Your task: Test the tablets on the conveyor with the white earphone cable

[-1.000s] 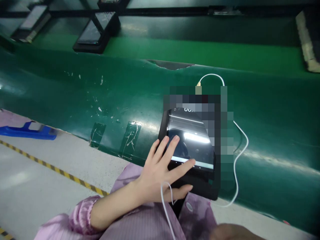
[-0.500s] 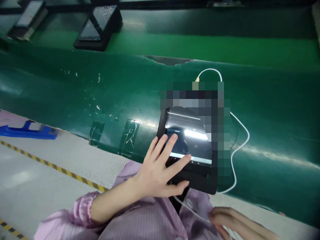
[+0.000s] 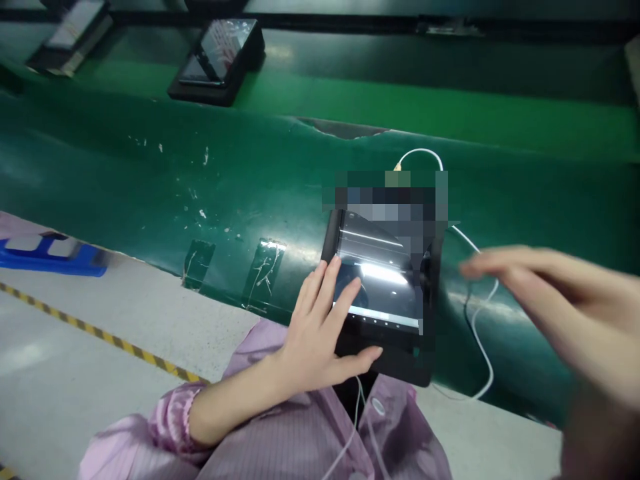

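Note:
A tablet (image 3: 380, 293) in a black holder (image 3: 395, 360) lies at the near edge of the green bench, its screen lit and its upper part pixelated. My left hand (image 3: 317, 327) is open, fingers spread over the tablet's lower left corner. Its thumb rests along the holder's lower border. To the right of the tablet my right hand (image 3: 565, 300) is raised above the bench, fingers stretched out towards the tablet, slightly blurred, nothing visible in it. A white cable (image 3: 487, 353) with a yellowish plug end runs around the tablet's right side. White earphone-like wires (image 3: 355, 420) hang down over my clothing.
Another device on a black stand (image 3: 215, 63) stands at the back left, with a second one (image 3: 73, 33) farther left. The green bench mat (image 3: 150, 180) is torn and patched. A blue plastic frame (image 3: 55, 257) is below the bench at left; yellow-black tape (image 3: 110, 337) marks the floor.
My right hand has let go of the white wire at my lap and risen to the right of the tablet. My left fingers have drawn slightly closer together on the tablet.

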{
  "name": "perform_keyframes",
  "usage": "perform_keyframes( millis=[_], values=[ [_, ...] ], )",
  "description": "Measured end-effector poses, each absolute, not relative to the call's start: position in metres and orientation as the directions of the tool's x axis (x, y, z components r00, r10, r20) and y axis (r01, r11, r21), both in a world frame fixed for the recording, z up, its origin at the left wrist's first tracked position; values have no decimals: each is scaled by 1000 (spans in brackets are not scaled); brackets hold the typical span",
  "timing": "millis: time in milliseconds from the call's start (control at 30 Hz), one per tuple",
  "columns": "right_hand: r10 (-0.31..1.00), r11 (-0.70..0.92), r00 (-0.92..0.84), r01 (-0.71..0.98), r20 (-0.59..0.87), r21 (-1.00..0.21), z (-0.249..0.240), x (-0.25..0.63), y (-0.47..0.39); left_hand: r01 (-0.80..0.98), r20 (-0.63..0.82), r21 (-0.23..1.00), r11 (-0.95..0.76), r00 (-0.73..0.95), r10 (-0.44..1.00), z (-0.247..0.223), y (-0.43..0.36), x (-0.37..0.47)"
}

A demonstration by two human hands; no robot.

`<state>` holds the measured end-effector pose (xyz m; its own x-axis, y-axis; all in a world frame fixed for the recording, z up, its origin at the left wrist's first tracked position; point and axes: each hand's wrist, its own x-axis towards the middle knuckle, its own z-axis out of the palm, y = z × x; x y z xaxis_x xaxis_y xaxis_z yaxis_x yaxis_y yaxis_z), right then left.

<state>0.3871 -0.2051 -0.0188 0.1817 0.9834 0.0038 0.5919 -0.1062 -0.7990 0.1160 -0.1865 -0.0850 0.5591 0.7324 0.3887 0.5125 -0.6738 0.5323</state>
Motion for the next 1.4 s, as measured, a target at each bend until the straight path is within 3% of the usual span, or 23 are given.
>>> perform_keyframes(
  millis=[100,200,333,600,733,1000,1267,1400],
  values=[
    [958,-163,284,672,48,-723,-19,374,-132,540,347,558,-630,538,768,-85,-189,114],
    [962,-239,271,746,-45,-622,-24,371,-81,528,311,580,-620,560,768,-86,-192,109],
    [966,-254,200,611,-164,-750,-37,372,-49,531,244,624,-574,565,788,-91,-196,105],
    [960,-274,114,580,-256,-768,-42,371,-46,548,275,611,-571,529,803,-97,-197,108],
    [973,-224,79,579,-219,-784,-34,371,-54,551,271,602,-577,539,797,-96,-196,109],
    [939,-325,111,603,-327,-728,-38,375,-51,599,112,641,-480,545,831,-88,-193,110],
    [944,-316,146,659,-296,-683,-50,375,-42,589,79,678,-441,538,840,-88,-197,111],
    [938,-343,201,656,-282,-672,-49,372,-41,611,-88,721,-328,550,831,-92,-199,109]
  ],
)
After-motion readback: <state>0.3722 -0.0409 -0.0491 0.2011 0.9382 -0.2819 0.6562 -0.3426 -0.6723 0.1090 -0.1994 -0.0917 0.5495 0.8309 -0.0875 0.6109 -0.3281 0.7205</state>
